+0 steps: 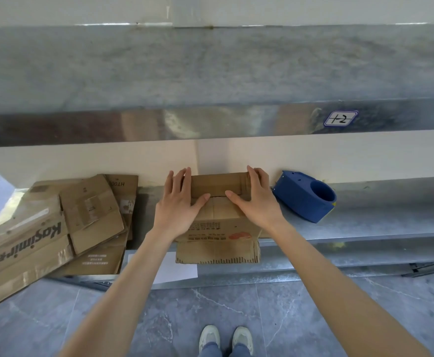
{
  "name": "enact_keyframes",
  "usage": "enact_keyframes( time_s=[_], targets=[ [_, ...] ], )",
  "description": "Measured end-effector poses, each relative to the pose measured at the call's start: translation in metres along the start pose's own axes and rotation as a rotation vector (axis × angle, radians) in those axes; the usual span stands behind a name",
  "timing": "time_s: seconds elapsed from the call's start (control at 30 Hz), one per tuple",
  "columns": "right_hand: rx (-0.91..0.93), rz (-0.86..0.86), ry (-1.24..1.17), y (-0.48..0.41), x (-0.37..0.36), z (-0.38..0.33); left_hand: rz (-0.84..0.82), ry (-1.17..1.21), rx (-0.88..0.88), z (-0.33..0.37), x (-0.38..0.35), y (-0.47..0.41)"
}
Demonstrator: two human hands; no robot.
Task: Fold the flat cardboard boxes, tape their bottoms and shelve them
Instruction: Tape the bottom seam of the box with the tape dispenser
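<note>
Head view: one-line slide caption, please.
Left hand and right hand press flaps shut on a cardboard box on the shelf, between flat boxes and a blue tape dispenser.

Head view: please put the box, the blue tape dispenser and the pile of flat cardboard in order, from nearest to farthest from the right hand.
1. The box: the right hand rests on it.
2. The blue tape dispenser: just to the right of that hand, not touching it.
3. The pile of flat cardboard: far left, beyond the left hand.

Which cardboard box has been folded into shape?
The box under the left hand and right hand, beside the tape dispenser: it stands formed, while the flat boxes lie stacked at left.
</note>
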State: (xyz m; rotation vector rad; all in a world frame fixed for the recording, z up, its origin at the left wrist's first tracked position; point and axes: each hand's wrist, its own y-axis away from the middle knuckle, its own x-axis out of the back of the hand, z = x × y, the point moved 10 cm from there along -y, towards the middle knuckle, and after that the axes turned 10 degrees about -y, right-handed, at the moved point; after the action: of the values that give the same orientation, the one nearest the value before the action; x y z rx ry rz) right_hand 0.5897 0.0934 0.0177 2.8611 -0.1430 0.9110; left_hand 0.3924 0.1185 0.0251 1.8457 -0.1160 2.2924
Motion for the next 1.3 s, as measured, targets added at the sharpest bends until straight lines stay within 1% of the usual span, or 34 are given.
enact_keyframes(
  time_s=[0.1,0.23,0.33,0.4,0.47,0.57,0.73,0.83,0.97,1.03,1.1,1.23,1.3],
  targets=[
    [-0.07,-0.01,-0.007,-0.002,0.002,-0.001,-0.002,-0.006,0.009,0.001,0.001,0.0],
    [-0.037,0.099,-0.01,0.0,0.007,-0.005,0.054,0.11,0.01,-0.002,0.002,0.0],
    [-0.048,0.12,-0.074,0.002,0.007,-0.001,0.122,0.25,0.044,-0.007,0.007,0.003],
    [-0.085,0.128,-0.12,0.002,0.008,0.003,0.149,0.382,0.114,-0.013,0.008,0.006],
    [-0.096,0.138,-0.169,0.003,0.009,0.006,0.14,0.511,0.188,-0.021,0.003,0.008],
    [-0.129,0.166,-0.297,0.003,0.01,0.011,0.129,0.662,0.239,-0.028,-0.003,0.008],
    [-0.218,0.115,-0.495,0.001,0.004,0.025,0.097,0.815,0.241,-0.03,-0.007,0.008],
    [-0.226,0.085,-0.535,0.0,0.001,0.027,0.057,0.962,0.245,-0.031,-0.015,0.008],
    [-0.235,0.071,-0.567,-0.001,0.0,0.029,0.072,1.065,0.244,-0.032,-0.014,0.009],
    [-0.231,0.071,-0.565,-0.001,0.001,0.027,0.07,1.077,0.244,-0.031,-0.014,0.009],
    [-0.217,0.072,-0.548,0.0,0.001,0.023,0.068,1.042,0.248,-0.031,-0.015,0.01],
    [-0.201,0.085,-0.419,0.002,0.004,0.016,0.059,0.822,0.25,-0.029,-0.015,0.006],
    [-0.202,0.086,-0.393,0.0,0.005,0.016,0.063,0.769,0.254,-0.03,-0.015,0.003]
  ],
)
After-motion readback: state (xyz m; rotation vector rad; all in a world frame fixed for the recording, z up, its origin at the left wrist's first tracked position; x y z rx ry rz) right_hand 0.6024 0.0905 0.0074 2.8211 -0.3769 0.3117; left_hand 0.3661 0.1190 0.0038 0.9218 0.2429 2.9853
